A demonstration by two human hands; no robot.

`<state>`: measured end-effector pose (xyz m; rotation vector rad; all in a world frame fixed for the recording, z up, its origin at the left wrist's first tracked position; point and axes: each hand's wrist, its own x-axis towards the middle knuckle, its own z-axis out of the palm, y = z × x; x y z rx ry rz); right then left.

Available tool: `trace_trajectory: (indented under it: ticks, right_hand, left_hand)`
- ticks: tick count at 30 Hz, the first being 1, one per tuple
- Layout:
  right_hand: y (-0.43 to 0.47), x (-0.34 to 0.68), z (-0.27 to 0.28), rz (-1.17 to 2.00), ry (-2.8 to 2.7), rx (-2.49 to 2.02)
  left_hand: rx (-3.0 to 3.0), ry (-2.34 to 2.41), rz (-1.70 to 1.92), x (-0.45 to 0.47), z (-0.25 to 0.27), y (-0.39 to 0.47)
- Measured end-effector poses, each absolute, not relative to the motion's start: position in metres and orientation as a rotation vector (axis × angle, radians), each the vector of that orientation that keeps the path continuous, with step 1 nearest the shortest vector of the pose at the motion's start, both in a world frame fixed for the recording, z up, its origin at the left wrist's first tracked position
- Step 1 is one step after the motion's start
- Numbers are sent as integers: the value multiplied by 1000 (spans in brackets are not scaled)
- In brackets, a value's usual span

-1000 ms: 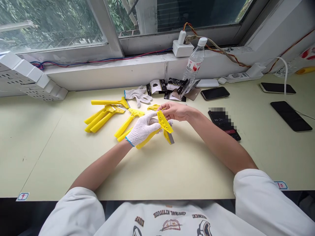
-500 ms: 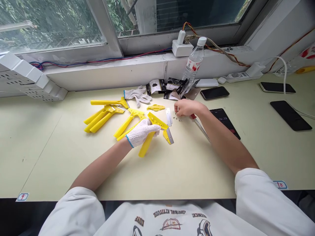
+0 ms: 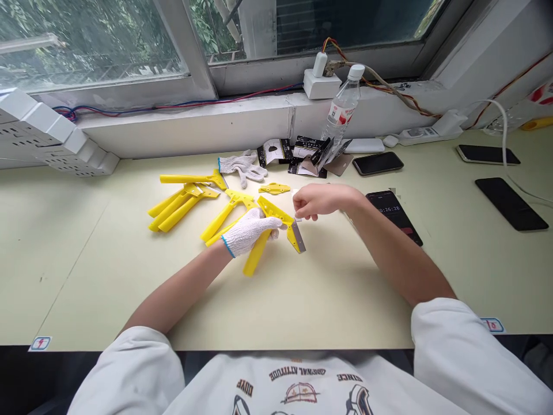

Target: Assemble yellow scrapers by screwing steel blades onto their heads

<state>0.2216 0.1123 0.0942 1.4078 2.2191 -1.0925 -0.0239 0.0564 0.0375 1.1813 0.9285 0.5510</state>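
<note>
My left hand, in a white knit glove with a blue cuff, grips a yellow scraper above the table. A grey metal blade juts from the scraper's right end, with a yellow plate along it. My bare right hand is just to the upper right of that blade, its fingertips pinched and pointing down. Whatever is between those fingertips is too small or hidden to make out. Beneath this hand, the small screws, the loose blades and the screwdriver are mostly covered. A loose yellow plate lies behind the scraper.
More yellow scrapers lie to the left, near a spare glove. Black packaging cards and a water bottle are at the back. A phone showing a timer lies by my right forearm; another phone is behind it.
My right hand has moved left and slightly toward me, from the small screws to beside the scraper's blade. My left hand and the scraper have stayed nearly still.
</note>
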Motion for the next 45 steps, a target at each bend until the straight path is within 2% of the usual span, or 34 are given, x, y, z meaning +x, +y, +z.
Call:
trace_trajectory:
  ticks: [10, 21, 28, 35, 39, 45]
  right_hand:
    - [86, 191, 71, -856, 2030, 1388]
    - [88, 192, 67, -902, 2024, 1316]
    - [94, 203, 75, -949, 1990, 1322]
    - [117, 228, 84, -1083, 2028, 1537]
    - [125, 226, 72, -1130, 2029, 1692]
    - [121, 220, 68, -936, 2035, 1827]
  left_hand:
    - [2079, 1374, 81, -37, 41, 65]
    - [2530, 1739, 153, -36, 41, 59]
    - [2727, 1252, 167, -19, 34, 41]
    - [2864, 783, 202, -10, 22, 30]
    - [2933, 713, 198, -8, 18, 31]
    - [2961, 647, 183, -11, 5, 39]
